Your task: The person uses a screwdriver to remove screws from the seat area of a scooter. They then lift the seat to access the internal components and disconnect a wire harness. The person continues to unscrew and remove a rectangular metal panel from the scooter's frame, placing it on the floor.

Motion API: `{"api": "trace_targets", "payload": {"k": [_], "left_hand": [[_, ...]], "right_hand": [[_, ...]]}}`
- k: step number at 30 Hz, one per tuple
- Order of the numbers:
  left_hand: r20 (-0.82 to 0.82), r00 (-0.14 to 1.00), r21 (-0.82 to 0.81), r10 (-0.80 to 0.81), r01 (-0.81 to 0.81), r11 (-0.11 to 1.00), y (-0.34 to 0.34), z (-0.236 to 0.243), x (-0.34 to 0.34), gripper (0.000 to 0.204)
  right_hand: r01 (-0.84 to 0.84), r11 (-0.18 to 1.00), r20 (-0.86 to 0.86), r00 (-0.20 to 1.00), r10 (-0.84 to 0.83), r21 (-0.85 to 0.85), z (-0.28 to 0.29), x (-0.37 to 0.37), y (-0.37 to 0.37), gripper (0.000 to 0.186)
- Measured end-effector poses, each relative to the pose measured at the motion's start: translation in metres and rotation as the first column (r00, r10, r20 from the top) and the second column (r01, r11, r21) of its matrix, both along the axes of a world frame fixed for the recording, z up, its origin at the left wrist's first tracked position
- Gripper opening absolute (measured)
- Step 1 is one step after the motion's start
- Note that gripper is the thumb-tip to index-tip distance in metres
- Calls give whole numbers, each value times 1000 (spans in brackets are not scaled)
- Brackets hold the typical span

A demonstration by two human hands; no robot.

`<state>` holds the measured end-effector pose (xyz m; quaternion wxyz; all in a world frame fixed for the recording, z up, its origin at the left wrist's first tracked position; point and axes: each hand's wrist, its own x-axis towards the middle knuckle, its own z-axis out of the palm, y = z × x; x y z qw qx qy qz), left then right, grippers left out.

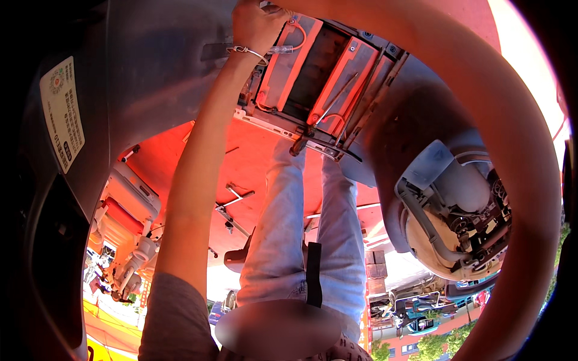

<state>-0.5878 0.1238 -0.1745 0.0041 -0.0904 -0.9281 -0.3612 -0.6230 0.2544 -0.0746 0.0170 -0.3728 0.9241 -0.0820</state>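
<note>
One hand (pixel 256 24) against battery pack (pixel 289 60)

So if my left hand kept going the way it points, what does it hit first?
Likely the near battery pack in the open compartment; the left hand seems to rest its fingers on its corner.

A thin silver bangle (pixel 248 52) circles one bare wrist; below the bangle, a grey short sleeve (pixel 171 316) and pale blue jeans (pixel 283 240).

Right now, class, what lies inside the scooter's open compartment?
Two long battery blocks, an orange wire and a dark gap between. The left hand covers the compartment's top corner, hiding what sits there.
</note>
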Motion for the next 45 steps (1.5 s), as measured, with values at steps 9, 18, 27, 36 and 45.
{"api": "trace_targets", "payload": {"k": [9, 18, 27, 36, 45], "left_hand": [[171, 985, 36, 36, -43, 998, 16, 25, 6, 24], [246, 967, -62, 65, -51, 997, 24, 26, 6, 22], [35, 999, 68, -14, 12, 998, 14, 4, 3, 20], [120, 993, 189, 13, -36, 981, 13, 14, 8, 36], [-6, 998, 134, 67, -66, 989, 15, -4, 3, 39]], "right_hand": [[-1, 997, 92, 996, 7, -73, 9, 2, 19, 15], [86, 993, 95, 992, -78, -78, 8, 8, 28, 19], [10, 995, 65, 998, -3, -97, 7, 12, 30, 12], [115, 982, 164, 982, -90, -149, 9, 16, 34, 16], [82, 971, 164, 985, -45, -226, 13, 18, 31, 22]]}}
